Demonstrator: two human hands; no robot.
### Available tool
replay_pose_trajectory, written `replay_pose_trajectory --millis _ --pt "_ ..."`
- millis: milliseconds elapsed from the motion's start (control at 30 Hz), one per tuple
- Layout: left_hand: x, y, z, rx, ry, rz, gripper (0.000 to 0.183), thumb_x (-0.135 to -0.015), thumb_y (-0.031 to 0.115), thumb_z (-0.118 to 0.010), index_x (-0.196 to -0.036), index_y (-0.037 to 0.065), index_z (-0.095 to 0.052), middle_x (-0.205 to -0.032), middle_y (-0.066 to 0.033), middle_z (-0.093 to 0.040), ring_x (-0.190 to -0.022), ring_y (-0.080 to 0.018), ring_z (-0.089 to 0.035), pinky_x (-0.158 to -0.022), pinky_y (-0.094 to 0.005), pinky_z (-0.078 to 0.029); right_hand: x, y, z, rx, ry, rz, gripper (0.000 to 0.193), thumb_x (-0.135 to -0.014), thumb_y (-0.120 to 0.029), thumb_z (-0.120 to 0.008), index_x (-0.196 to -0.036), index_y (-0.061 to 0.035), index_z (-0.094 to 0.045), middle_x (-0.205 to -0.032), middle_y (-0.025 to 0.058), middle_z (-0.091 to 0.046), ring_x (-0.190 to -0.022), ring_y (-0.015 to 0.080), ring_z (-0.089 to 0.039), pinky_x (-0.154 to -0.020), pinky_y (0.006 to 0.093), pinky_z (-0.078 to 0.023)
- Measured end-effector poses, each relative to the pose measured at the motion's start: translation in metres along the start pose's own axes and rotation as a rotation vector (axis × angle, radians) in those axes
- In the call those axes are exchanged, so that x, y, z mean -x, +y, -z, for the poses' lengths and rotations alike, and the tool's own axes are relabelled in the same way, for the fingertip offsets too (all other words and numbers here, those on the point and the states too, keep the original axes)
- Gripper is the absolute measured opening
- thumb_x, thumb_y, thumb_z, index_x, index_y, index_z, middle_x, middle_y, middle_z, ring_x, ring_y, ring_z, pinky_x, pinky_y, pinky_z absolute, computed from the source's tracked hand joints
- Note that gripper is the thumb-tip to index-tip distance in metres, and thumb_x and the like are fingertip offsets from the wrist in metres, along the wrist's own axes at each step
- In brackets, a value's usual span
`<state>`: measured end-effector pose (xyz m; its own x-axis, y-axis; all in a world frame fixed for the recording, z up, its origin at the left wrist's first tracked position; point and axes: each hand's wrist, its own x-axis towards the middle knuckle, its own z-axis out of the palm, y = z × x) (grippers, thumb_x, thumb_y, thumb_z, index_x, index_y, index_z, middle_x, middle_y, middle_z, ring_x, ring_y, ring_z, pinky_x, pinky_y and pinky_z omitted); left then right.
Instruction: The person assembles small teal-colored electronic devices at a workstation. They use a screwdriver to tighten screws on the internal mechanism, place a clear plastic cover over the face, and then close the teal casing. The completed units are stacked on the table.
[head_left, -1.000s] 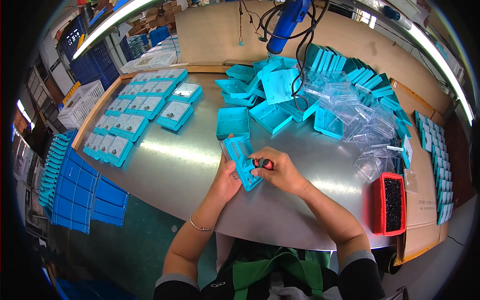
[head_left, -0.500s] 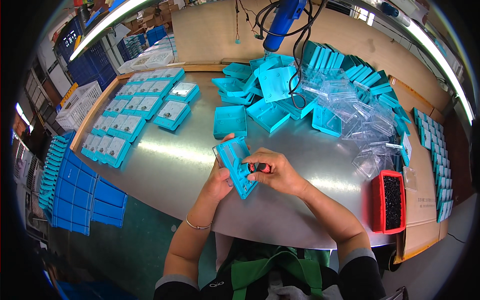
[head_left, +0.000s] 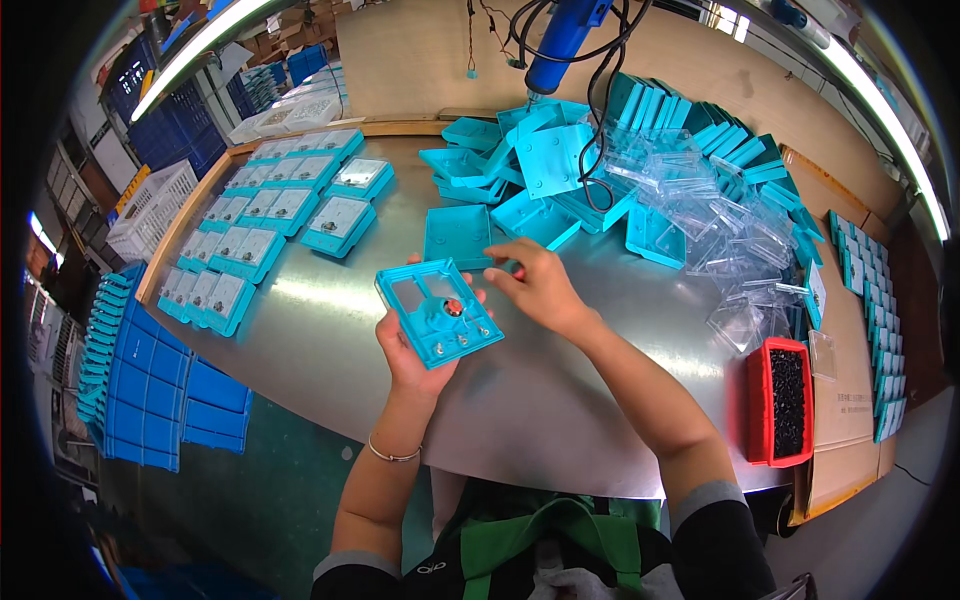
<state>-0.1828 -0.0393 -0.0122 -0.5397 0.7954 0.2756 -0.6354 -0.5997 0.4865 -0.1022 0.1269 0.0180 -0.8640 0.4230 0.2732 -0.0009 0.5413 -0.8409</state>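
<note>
A turquoise plastic panel (head_left: 415, 318) with a rectangular window rests in my left hand (head_left: 405, 350), face up and tilted. My fingers are closed around it from below, with fingertips showing at its right side. A small round red-and-black part (head_left: 453, 307) sits in the panel's middle, and several small metal fittings line its near edge. Just right of the panel, clear of it, is my right hand (head_left: 540, 290), fingers curled around a small red-and-black piece (head_left: 517, 271), mostly hidden. Beyond both hands lies an open turquoise box shell (head_left: 458, 238).
Finished-looking turquoise units (head_left: 245, 250) stand in rows at left. Turquoise shells (head_left: 555, 160) and clear covers (head_left: 735, 235) are heaped at the back right. A red bin (head_left: 757, 405) of small black parts stands at right. A blue power tool (head_left: 565, 45) hangs above.
The panel has moved left and turned from steeply tilted to face up in my left hand. My right hand has drawn away from it, upward, keeping the small red-and-black piece.
</note>
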Motion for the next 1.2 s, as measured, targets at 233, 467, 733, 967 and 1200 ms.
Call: replay_pose_trajectory --millis 233,467,733,967,1200 --pt "-0.001 0.008 -0.010 0.211 -0.007 0.065 0.076 -0.084 0.063 -0.046 -0.143 0.018 -0.030 -0.143 -0.0247 -0.031 -0.123 -0.0447 -0.042 -0.101 -0.0600 -0.035 -0.007 0.031 -0.018 0.658 -0.013 0.292 0.018 -0.077 -0.007 -0.066 -0.093 -0.0025 -0.059 -0.115 0.0170 -0.053 -0.083 0.0343 -0.064 -0.069 0.0415 -0.052" --pt "0.003 0.003 0.007 0.192 -0.174 0.175 0.087 -0.082 0.068 -0.048 -0.145 0.014 -0.024 -0.142 -0.0248 -0.033 -0.122 -0.0419 -0.046 -0.101 -0.0575 -0.038 0.059 -0.024 0.116 -0.106 0.131 -0.193 0.027 -0.088 -0.022 -0.064 -0.074 0.0004 -0.058 -0.051 -0.0004 -0.045 -0.048 0.0092 -0.045 -0.045 0.0250 -0.036" --pt "0.013 -0.045 -0.036 -0.231 -0.099 0.363 0.090 -0.069 0.041 -0.078 -0.140 0.020 -0.026 -0.126 -0.0134 -0.046 -0.111 -0.0303 -0.055 -0.094 -0.0484 -0.047 0.092 0.018 0.135 0.490 0.065 -0.183 0.039 -0.077 -0.036 -0.071 -0.096 -0.0025 -0.065 -0.086 0.0145 -0.065 -0.078 0.0305 -0.064 -0.070 0.0395 -0.051" --pt "0.020 -0.060 -0.048 -0.367 -0.075 0.337 0.089 -0.071 0.038 -0.076 -0.140 0.018 -0.024 -0.126 -0.0124 -0.043 -0.110 -0.0279 -0.053 -0.088 -0.0440 -0.050 0.194 -0.024 0.093 0.936 -0.031 -0.118 0.080 -0.065 -0.046 -0.078 -0.131 -0.0098 -0.049 -0.114 0.0224 -0.057 -0.100 0.0366 -0.058 -0.078 0.0429 -0.053" --pt "0.030 -0.077 -0.071 -0.386 -0.140 0.397 0.086 -0.072 0.027 -0.076 -0.139 0.017 -0.022 -0.126 -0.0109 -0.041 -0.109 -0.0253 -0.053 -0.085 -0.0406 -0.051 0.176 -0.006 0.105 -0.443 0.002 -0.331 0.094 -0.074 -0.053 -0.069 -0.144 -0.0048 -0.030 -0.117 0.0152 -0.056 -0.088 0.0167 -0.055 -0.066 0.0304 -0.049"
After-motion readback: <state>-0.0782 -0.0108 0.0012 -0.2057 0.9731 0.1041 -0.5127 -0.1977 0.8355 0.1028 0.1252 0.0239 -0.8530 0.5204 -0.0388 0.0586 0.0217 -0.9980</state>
